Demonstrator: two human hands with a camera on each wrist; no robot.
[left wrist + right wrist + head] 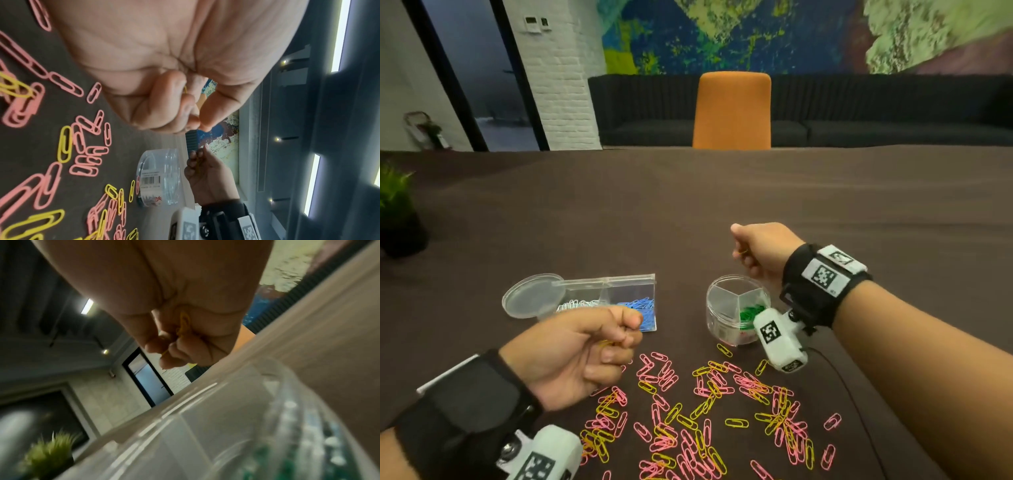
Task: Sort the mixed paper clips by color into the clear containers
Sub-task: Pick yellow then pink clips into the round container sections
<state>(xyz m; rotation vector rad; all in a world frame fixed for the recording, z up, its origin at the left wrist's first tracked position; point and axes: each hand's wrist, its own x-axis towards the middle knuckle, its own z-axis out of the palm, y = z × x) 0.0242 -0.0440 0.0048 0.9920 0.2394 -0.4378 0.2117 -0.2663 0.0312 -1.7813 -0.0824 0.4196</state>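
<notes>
A loose pile of pink and yellow paper clips [709,411] lies on the dark cloth near me. My left hand [599,342] hovers over the pile's left side, fingers curled round yellow clips [185,90]. My right hand [753,250] is raised just beyond the round clear divided jar [736,308], curled round yellow clips [184,326]. Green clips [750,313] fill one section of that jar [236,426]. A rectangular clear box [613,301] to the left holds white clips [575,304] and blue clips [640,305] in separate compartments.
A round clear lid [534,295] lies against the box's left end. A potted plant [397,212] stands at the table's far left. An orange chair [732,109] faces me across the table. A black cable [839,377] runs along the cloth at right.
</notes>
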